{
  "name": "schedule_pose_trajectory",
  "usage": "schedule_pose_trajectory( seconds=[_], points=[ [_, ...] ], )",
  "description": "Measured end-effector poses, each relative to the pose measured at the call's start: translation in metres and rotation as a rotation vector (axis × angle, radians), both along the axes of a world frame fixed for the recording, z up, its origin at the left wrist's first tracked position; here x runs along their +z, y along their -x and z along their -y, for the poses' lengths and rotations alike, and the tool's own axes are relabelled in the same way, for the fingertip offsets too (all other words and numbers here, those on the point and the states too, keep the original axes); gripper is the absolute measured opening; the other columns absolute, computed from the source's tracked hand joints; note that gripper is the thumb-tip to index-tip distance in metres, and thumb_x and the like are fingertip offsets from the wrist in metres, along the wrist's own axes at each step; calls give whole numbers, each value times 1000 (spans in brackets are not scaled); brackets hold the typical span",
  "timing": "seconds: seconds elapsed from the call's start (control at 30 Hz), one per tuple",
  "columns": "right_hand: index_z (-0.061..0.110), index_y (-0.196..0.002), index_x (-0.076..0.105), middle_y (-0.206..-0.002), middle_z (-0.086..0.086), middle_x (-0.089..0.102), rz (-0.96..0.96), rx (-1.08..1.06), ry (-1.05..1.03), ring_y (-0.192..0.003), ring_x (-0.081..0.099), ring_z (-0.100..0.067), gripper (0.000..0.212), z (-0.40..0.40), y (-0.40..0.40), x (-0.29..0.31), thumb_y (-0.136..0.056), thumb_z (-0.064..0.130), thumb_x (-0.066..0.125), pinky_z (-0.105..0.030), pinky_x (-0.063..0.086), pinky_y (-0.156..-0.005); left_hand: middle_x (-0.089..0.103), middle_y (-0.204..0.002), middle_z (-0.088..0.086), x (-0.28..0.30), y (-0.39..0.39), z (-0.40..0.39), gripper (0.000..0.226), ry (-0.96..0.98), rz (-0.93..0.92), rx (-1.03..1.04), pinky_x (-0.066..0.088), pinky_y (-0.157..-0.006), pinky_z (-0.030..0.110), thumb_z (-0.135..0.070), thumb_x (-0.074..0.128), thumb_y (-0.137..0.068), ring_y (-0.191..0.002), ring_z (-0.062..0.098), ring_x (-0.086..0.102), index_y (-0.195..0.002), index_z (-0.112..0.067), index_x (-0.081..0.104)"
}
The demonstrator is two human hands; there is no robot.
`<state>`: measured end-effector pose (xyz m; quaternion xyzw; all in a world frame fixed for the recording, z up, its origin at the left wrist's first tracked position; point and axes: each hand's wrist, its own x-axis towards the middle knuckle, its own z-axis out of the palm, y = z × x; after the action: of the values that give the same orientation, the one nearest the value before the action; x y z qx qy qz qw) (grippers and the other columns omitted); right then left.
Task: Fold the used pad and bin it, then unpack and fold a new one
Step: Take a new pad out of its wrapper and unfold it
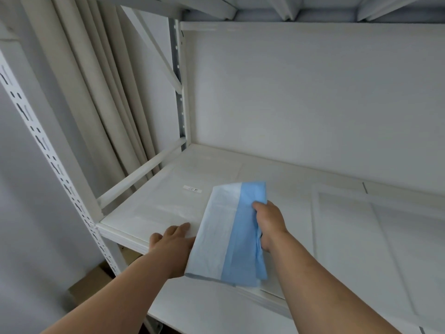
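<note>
Folded blue pad (228,235) in right hand (269,225), label (192,189) unreadable.

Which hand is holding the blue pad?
The right hand holds it, gripping the folded blue pad along its darker blue edge. The left hand holds nothing; it rests flat, fingers spread, on the white shelf beside the pad.

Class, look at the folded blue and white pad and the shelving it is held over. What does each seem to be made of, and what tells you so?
Folded pad: likely a soft disposable sheet, a pale quilted-looking white face with a smooth blue backing, probably thin plastic film; it creases and droops in the right hand.
Shelving upright: seemingly white-painted metal, matte, with punched slots.
</note>
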<state>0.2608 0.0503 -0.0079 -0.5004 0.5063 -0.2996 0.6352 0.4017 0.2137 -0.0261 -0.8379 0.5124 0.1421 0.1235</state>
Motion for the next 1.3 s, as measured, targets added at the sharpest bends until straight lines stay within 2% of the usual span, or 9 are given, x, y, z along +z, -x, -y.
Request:
schedule_pose_trajectory(
  seconds=[0.4,0.5,0.6,0.7,0.8,0.93,1.07,1.2,1.3],
  points=[
    [15,-94,62,-106,-18,67,-9,-27,28,-99,65,-38,16,-33,19,12,-90,16,46,-42,53,-79,-2,-162,-5,1,-2,-2,60,3,-73,-6,16,-114,49,-43,41,-95,-148,21,6,-148,-49,13],
    [18,-91,61,-106,-17,67,12,-38,28,-98,65,-36,15,-38,28,16,-92,16,47,-46,54,-85,14,-161,-8,6,-2,2,57,239,-190,159,22,-111,44,-35,30,-100,-142,17,29,-150,-46,6],
    [18,-92,61,-105,-16,67,53,-69,1,-96,66,-35,14,-42,35,18,-94,16,48,-48,54,-85,34,-153,-4,18,3,9,48,537,-238,338,28,-108,43,-32,34,-100,-136,21,37,-148,-34,30],
    [14,-102,61,-103,-14,67,117,-87,-30,-88,65,-32,14,-42,42,17,-95,16,49,-44,54,-82,47,-140,0,32,19,15,46,736,-545,359,37,-99,34,-41,45,-97,-119,20,49,-141,-27,45],
    [13,-107,61,-99,-11,67,207,-72,-65,-85,65,-30,16,-42,49,22,-96,18,50,-44,54,-82,57,-125,-5,45,38,18,48,702,-860,363,45,-94,35,-43,53,-93,-106,17,58,-138,-33,42],
    [13,-116,64,-106,-13,72,374,-27,-206,-94,68,-33,34,-38,71,29,-95,39,56,-48,55,-84,62,-112,-4,51,56,25,48,760,-921,396,50,-90,39,-29,58,-92,-98,20,62,-137,-35,43],
    [16,-119,69,-117,-12,70,522,86,-382,-108,66,-35,57,-24,108,35,-95,59,39,-46,52,-89,65,-105,-2,54,79,38,51,941,-1082,527,52,-91,46,-19,58,-92,-95,25,65,-136,-38,42],
    [10,-112,70,-102,-13,71,509,88,-339,-91,68,-33,34,-9,151,38,-92,31,51,-42,55,-83,60,-120,2,56,128,63,39,878,-851,370,50,-91,38,-23,54,-93,-102,23,60,-129,-38,48],
    [4,-100,71,-89,-15,72,465,109,-261,-76,69,-30,29,4,183,42,-91,25,53,-38,57,-74,47,-135,-4,63,176,82,45,765,-797,216,37,-93,25,-45,59,-90,-118,15,49,-131,-28,52]
  ],
)
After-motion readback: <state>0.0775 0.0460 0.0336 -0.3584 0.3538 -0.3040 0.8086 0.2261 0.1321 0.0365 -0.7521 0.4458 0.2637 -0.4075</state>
